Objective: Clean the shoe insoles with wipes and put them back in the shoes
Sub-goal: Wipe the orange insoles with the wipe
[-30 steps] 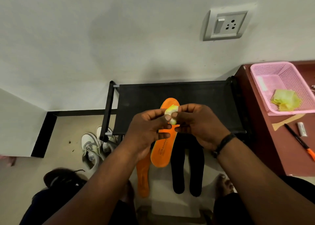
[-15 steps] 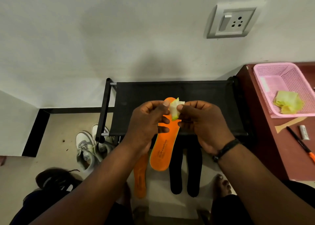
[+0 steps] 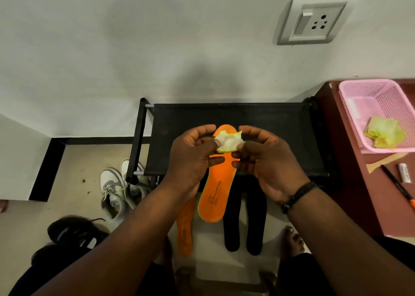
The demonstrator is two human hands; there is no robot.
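The second orange insole [image 3: 186,228] lies partly hidden behind the left hand [image 3: 190,161]. The pink basket [image 3: 359,107] runs off the right edge. The small print on the held orange insole [image 3: 215,190] stays unreadable.

Both hands raised over a black shoe rack [image 3: 258,125], left hand [image 3: 190,158] and right hand [image 3: 267,161] pinching a crumpled yellow-white wipe [image 3: 229,142] between them. Below the wipe, an orange insole [image 3: 216,190], held up lengthwise, printed side showing. On the floor: a second orange insole [image 3: 185,230], two black insoles [image 3: 244,219] side by side, white sneakers [image 3: 116,192] beside the rack, a black shoe [image 3: 74,230] nearer. To the right, a pink basket [image 3: 368,107] with used wipes [image 3: 385,133] on a brown table [image 3: 359,194], a pen [image 3: 397,186] nearby.
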